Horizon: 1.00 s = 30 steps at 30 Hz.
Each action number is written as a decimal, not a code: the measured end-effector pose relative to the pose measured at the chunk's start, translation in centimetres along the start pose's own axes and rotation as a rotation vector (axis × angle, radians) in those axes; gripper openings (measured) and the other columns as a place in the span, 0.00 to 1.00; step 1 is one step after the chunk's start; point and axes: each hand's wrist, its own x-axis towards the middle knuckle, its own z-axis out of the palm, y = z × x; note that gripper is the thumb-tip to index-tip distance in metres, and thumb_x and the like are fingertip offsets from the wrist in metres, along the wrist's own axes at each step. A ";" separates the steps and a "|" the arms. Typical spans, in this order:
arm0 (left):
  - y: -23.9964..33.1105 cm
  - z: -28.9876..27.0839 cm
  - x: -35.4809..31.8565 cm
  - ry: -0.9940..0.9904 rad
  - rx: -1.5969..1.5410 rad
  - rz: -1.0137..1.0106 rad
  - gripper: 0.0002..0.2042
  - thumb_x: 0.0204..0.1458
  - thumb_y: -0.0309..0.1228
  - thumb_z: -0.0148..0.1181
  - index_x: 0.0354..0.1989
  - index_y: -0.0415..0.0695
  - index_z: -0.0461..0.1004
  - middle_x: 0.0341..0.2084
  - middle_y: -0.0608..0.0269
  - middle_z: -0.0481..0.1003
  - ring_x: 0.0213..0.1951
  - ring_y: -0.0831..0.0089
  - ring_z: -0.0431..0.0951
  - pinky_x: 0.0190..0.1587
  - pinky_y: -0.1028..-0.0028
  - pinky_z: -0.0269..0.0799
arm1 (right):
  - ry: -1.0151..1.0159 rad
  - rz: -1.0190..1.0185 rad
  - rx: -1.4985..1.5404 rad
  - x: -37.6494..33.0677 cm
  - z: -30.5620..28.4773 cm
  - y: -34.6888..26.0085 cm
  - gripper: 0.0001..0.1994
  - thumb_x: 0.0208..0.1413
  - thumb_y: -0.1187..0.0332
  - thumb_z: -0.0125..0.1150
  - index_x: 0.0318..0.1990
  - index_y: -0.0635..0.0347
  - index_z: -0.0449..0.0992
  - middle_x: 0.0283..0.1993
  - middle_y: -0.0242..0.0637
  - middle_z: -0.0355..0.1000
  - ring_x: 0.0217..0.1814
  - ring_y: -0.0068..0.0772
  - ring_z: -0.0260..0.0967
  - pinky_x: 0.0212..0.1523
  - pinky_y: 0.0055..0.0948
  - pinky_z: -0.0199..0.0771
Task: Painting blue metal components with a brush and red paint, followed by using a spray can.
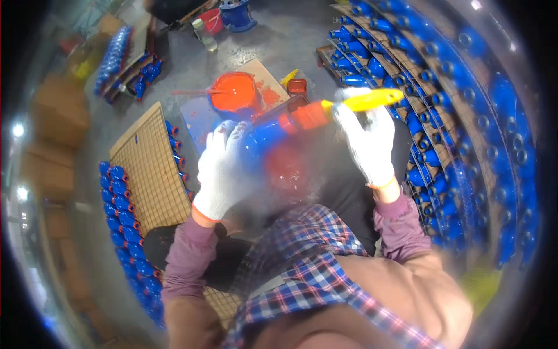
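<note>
My left hand [221,171], in a white knit glove, grips a blue metal part [264,139] with a red-painted end, held in front of my chest. My right hand [367,145], also gloved, is closed on a paintbrush with a yellow handle [372,100]; its orange-red bristle end [308,116] rests against the part. Below the part lies a blurred red-painted patch [288,168]. The image is motion-blurred around the hands.
A round basin of orange-red paint [234,93] sits on cardboard ahead. Rows of blue parts are stacked at right [442,116] and at left beside a wire mesh panel [148,168]. A plastic bottle [204,34] and red bucket [212,20] stand farther away.
</note>
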 end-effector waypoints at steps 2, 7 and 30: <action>-0.1 -0.2 -0.1 -0.080 0.280 0.085 0.37 0.29 0.34 0.74 0.56 0.45 0.71 0.49 0.51 0.71 0.46 0.50 0.73 0.46 0.60 0.74 | -0.009 -0.160 -0.111 1.9 0.9 1.1 0.11 0.58 0.70 0.65 0.46 0.63 0.77 0.37 0.35 0.77 0.37 0.27 0.75 0.39 0.25 0.74; -0.2 -0.2 -0.5 -0.200 0.493 0.235 0.40 0.30 0.35 0.73 0.60 0.48 0.68 0.53 0.51 0.68 0.45 0.53 0.71 0.43 0.60 0.73 | -0.191 -0.348 -0.466 4.9 2.4 2.5 0.13 0.61 0.61 0.61 0.42 0.62 0.76 0.36 0.44 0.75 0.36 0.44 0.76 0.38 0.34 0.75; -4.2 4.8 -3.2 -0.051 -0.624 -0.513 0.38 0.31 0.38 0.80 0.54 0.38 0.71 0.48 0.53 0.76 0.49 0.65 0.78 0.53 0.67 0.73 | -0.038 -0.094 0.136 -1.0 2.5 5.0 0.10 0.56 0.73 0.66 0.45 0.64 0.77 0.38 0.37 0.78 0.36 0.26 0.76 0.39 0.23 0.74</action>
